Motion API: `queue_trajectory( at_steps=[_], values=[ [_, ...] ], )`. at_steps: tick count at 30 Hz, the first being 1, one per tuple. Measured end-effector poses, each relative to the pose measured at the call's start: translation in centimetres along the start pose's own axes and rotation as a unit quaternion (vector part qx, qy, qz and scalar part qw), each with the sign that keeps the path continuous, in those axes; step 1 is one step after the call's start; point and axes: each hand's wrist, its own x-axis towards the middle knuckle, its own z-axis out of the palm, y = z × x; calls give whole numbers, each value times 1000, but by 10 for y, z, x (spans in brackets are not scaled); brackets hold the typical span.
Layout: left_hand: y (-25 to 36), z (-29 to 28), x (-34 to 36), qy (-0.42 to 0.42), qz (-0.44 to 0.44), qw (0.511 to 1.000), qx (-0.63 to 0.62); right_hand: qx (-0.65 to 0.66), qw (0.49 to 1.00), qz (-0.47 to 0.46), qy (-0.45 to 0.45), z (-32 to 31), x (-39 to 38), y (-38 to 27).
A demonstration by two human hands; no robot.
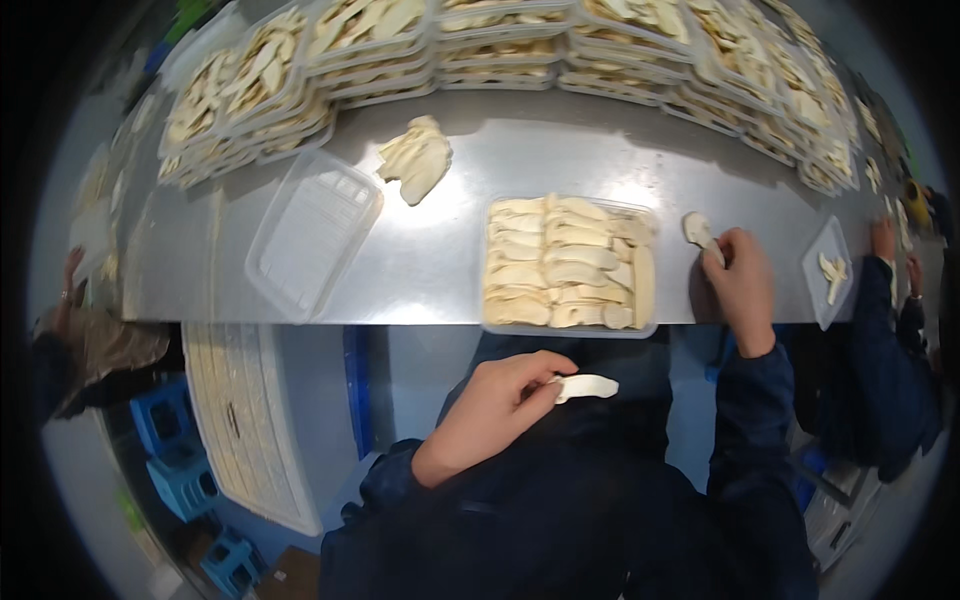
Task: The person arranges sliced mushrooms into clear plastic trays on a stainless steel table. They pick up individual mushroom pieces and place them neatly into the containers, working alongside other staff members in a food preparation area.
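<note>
A pale mushroom slice (588, 387) is pinched between the thumb and fingers of my left hand (500, 405), held in front of my body below the table edge. My right hand (742, 285) grips a second mushroom slice (697, 229) by its narrow end, with the wider cap end pointing away from me over the table. Between the two hands, at the table's near edge, stands a clear plastic tray (652, 325) packed with rows of mushroom slices (580, 265). Parts of both held slices are hidden by my fingers.
An empty clear tray (310, 235) lies left on the metal table (430, 270), beside a loose mushroom pile (418, 160). Stacked filled trays (500, 50) line the back. A small white tray (828, 270) with scraps sits right. Other people work at both sides; blue stools (183, 480) stand lower left.
</note>
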Motion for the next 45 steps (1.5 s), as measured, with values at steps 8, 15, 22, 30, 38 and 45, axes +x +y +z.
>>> queue_trajectory(
  at_steps=[8,15,22,30,38,45],
  values=[
    [10,0,12,74,73,994,33,169,938,-281,-114,-46,-47,-88],
    [13,0,23,98,93,990,33,163,917,-346,-109,-25,-59,-107],
    [5,-13,14,210,66,975,8,127,938,-322,-31,-4,-34,-111],
    [-15,-25,-8,224,30,974,-3,117,933,-339,-31,7,-31,-118],
    [-14,-16,-10,143,27,979,-141,131,920,-370,-4,-17,-54,-125],
    [0,13,3,83,-41,971,-222,189,923,-334,-25,-29,-52,-101]
  ],
)
